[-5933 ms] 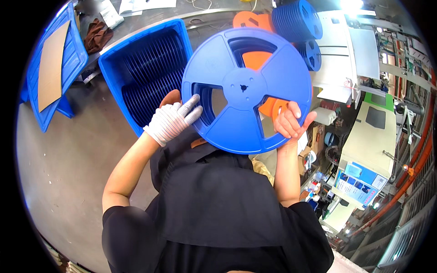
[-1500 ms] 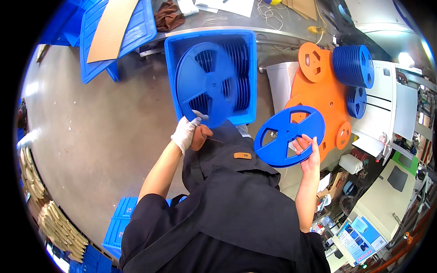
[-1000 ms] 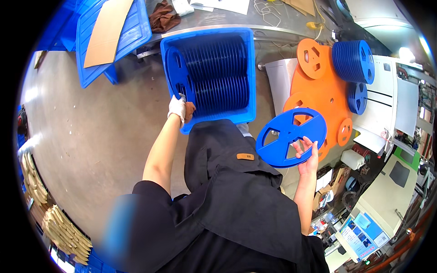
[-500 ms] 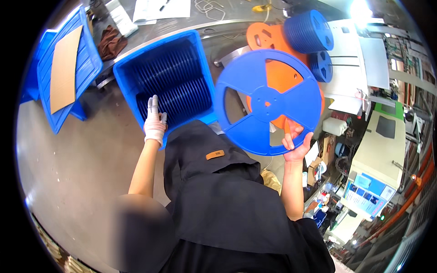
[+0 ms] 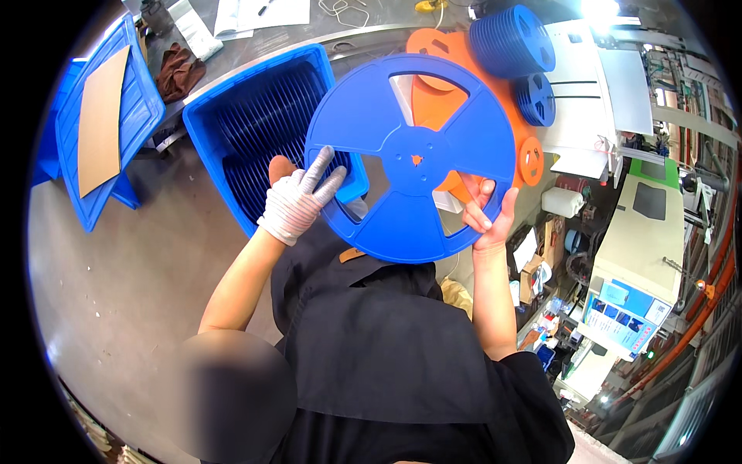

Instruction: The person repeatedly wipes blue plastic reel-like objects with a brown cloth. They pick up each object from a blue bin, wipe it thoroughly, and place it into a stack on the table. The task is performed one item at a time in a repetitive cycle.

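Note:
A large blue reel (image 5: 402, 228) with open cut-outs is held up in front of me, face toward me. My right hand (image 5: 488, 216) grips its lower right rim through a cut-out. An orange piece, maybe a finger cover, sticks out at one of that hand's fingertips. On the left, my left hand (image 5: 294, 205) wears a white glove with its brownish-orange thumb apart. Its grey-tipped fingers are stretched and spread over the reel's left rim. Behind that hand stands a blue bin (image 5: 259, 81) with several dark blue discs (image 5: 263, 124) on edge in a row. The reel covers the bin's right side.
Orange reels (image 5: 506, 116), a tall stack of blue reels (image 5: 502, 46) and a smaller blue stack (image 5: 533, 100) stand beyond the held reel. At left leans a ribbed blue lid (image 5: 143, 108) with cardboard (image 5: 104, 124). A brown cloth (image 5: 179, 73) and papers lie on the metal table.
My left hand has left the bin and come right and toward me, onto the reel's rim. The reel, still in my right hand, has shifted left and now overlaps the bin.

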A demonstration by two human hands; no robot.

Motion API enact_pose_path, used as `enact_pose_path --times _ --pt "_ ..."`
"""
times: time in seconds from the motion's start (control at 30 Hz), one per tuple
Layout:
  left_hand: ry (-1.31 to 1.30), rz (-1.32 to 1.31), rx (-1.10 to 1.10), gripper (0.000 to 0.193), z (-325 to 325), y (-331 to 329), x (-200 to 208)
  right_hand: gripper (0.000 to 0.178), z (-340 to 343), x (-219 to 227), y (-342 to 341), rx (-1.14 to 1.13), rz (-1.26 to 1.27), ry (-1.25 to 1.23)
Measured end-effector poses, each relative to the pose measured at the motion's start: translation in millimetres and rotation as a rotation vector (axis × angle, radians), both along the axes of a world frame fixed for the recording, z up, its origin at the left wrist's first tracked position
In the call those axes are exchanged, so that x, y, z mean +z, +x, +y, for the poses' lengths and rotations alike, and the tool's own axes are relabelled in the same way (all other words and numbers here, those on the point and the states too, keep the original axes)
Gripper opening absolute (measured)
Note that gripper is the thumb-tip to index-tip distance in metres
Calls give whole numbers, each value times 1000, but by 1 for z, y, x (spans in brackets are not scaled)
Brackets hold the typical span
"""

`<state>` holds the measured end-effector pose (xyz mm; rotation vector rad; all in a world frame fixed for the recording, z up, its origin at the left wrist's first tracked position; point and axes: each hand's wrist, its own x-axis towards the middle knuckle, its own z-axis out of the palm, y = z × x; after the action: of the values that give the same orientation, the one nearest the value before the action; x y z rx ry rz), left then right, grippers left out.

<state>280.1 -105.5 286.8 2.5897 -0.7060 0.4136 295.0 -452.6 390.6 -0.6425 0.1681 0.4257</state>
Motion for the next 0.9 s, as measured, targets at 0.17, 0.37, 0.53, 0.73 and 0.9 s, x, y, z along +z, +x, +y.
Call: enact_pose_path --times 0.17,0.37,0.53,0.73,0.9 --pt "-391 187 -5 31 -2 -16 -17 72 12 6 7 56 -98 -103" --pt "-1742 1337 -164 25 -7 -43 -20 81 9 5 11 99 -108 -7" --pt "-2305 1530 -195 18 -10 -71 -20 72 -23 -26 -1 -195 9 26" --pt "-2337 1368 -248 17 12 -103 -64 63 -39 -54 -14 -371 135 11" --pt "-3250 1808 -72 36 36 -119 -73 63 -33 -70 -18 -365 192 -25"
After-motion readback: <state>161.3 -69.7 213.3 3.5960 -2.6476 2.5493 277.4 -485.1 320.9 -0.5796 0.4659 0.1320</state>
